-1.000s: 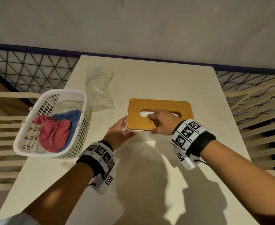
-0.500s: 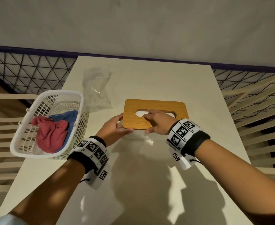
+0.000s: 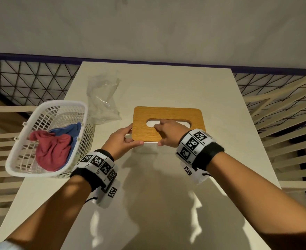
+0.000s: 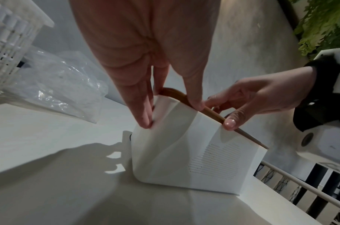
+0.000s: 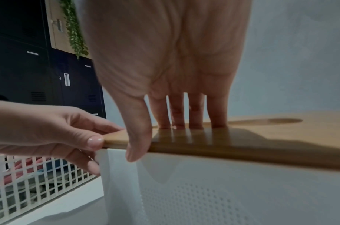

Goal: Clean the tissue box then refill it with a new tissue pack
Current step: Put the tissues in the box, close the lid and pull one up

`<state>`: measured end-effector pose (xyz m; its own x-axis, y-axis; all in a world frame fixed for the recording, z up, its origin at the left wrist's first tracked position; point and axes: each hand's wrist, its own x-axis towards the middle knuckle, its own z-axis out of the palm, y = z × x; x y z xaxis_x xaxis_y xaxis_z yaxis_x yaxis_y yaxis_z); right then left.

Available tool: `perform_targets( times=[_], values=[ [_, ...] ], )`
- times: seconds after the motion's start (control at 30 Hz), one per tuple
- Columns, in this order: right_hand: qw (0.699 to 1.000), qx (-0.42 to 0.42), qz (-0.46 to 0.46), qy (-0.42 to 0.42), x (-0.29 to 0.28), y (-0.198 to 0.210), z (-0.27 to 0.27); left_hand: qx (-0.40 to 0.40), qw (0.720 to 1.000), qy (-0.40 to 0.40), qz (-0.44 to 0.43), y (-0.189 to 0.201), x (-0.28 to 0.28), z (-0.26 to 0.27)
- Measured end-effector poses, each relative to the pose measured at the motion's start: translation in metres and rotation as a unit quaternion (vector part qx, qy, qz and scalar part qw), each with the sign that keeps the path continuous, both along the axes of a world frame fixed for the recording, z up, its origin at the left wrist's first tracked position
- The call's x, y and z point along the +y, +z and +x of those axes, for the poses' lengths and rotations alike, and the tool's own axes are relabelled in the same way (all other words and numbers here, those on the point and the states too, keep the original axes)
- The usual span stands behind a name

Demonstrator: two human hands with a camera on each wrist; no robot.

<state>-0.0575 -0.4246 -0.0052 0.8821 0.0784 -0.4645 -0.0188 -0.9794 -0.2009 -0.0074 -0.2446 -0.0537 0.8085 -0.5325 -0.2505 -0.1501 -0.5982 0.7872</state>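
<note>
Both hands are on the tissue box (image 3: 167, 123), which stands on the pale table (image 3: 166, 195) with its wooden lid (image 3: 141, 127) seated on the white body (image 4: 184, 152).

Left hand (image 3: 120, 139): it grips the box's near-left corner. The thumb lies along the lid's front edge, and the fingers (image 4: 144, 109) run down the box's left end wall, flat against the white plastic. The grasp is a loose pinch across the corner, fingers mostly straight, closed only as far as the corner's thickness.

Right hand (image 3: 168, 132): just to the right of that grip, on the lid's front half. Four fingers (image 5: 194, 115) stand on the wooden top at the near rim of the oval slot (image 3: 186, 122), and the thumb (image 5: 138, 144) hooks over the lid's front edge onto the white wall below (nail visible in the left wrist view). The lid edge is pinched between thumb and fingers. Whether the fingertips enter the slot cannot be told.

Left of the left-hand grip stands a white lattice basket (image 3: 22, 141) holding a red cloth (image 3: 53, 152) and a blue cloth (image 3: 72, 129). Beyond the basket, up and left of the grip, lies a crumpled clear plastic wrapper (image 3: 103, 103), close to the box's far-left corner but apart from it.
</note>
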Motion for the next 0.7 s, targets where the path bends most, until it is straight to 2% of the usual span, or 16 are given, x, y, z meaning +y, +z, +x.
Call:
perform_targets(
  times=[0.37, 0.43, 0.5, 0.57, 0.63, 0.7],
  values=[
    [0.999, 0.004, -0.033, 0.022, -0.002, -0.003, 0.001, 0.04, 0.999, -0.002, 0.003, 0.004, 0.0, 0.004],
    [1.0, -0.002, -0.004, 0.016, -0.012, 0.0, -0.004, 0.001, 0.999, -0.007, 0.031, 0.014, 0.001, 0.007],
    [0.994, -0.045, 0.08, -0.052, -0.03, 0.003, -0.012, -0.085, 0.993, -0.012, 0.076, 0.026, 0.001, 0.013],
    [0.975, -0.102, 0.136, -0.14, -0.052, 0.003, -0.019, -0.135, 0.984, -0.034, 0.107, 0.033, -0.005, 0.019],
    [0.965, -0.107, 0.118, -0.207, -0.074, -0.004, -0.024, -0.149, 0.976, -0.076, 0.142, 0.031, -0.021, 0.022],
    [0.966, -0.085, 0.082, -0.232, -0.088, -0.018, -0.026, -0.149, 0.967, -0.104, 0.18, 0.022, -0.039, 0.025]
  ],
)
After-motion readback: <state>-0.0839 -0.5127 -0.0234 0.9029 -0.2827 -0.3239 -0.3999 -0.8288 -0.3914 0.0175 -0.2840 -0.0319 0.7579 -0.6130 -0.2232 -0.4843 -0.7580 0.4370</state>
